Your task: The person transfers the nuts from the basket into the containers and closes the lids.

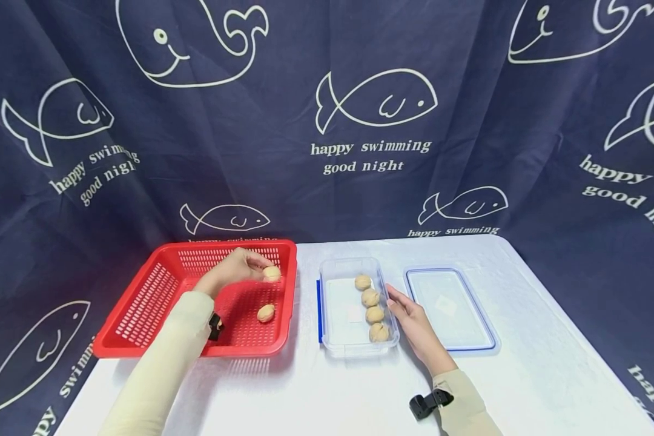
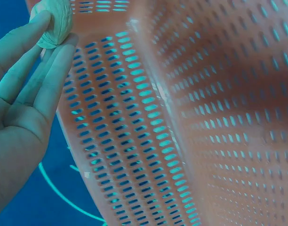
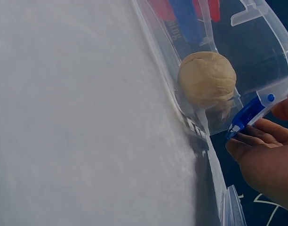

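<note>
A walnut [image 1: 271, 274] is pinched between the thumb and fingertips of my left hand [image 1: 241, 266], above the right part of a red plastic basket [image 1: 291, 290]. The left wrist view shows the same walnut [image 2: 57, 23] at its top left corner. Below that hand another walnut [image 1: 266, 313] lies on the basket floor. My right hand [image 1: 416, 327] holds the right side of a clear plastic box [image 1: 335, 348], its fingers by a blue clasp [image 3: 251, 113]. Several walnuts [image 1: 374, 314] stand in a row along that side inside the box.
To the right of the box lies a clear lid [image 1: 449, 309] with a blue seal, flat on the white table [image 1: 316, 399]. A dark blue curtain [image 1: 283, 200] with fish drawings hangs behind the table. The left forearm crosses the basket's front rim.
</note>
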The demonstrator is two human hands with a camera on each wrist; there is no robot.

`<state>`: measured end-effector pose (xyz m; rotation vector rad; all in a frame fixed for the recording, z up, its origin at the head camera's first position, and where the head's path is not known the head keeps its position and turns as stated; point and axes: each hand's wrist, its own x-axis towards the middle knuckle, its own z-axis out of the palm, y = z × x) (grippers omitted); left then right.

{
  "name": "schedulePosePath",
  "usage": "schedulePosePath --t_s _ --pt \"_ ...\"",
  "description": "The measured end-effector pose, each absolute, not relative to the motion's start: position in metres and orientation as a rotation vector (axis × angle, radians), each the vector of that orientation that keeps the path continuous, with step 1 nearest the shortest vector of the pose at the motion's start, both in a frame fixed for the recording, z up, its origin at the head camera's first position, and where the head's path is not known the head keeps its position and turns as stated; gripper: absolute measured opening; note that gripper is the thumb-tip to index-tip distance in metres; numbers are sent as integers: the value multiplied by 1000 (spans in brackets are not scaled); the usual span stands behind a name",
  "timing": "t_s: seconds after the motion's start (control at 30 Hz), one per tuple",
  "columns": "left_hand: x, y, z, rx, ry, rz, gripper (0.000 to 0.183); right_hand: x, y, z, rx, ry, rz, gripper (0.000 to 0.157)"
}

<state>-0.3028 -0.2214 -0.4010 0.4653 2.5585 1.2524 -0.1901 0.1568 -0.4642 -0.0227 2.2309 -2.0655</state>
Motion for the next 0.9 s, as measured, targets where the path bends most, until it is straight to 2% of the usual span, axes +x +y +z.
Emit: schedulePosePath --t_s 0.37,0.9 --pt "-287 -203 -382 390 2561 1445 36 -202 163 -488 -33 2222 -2097 46" --pt "-263 -160 -349 433 2451 1687 36 -191 158 -467 -33 2212 -2098 44"
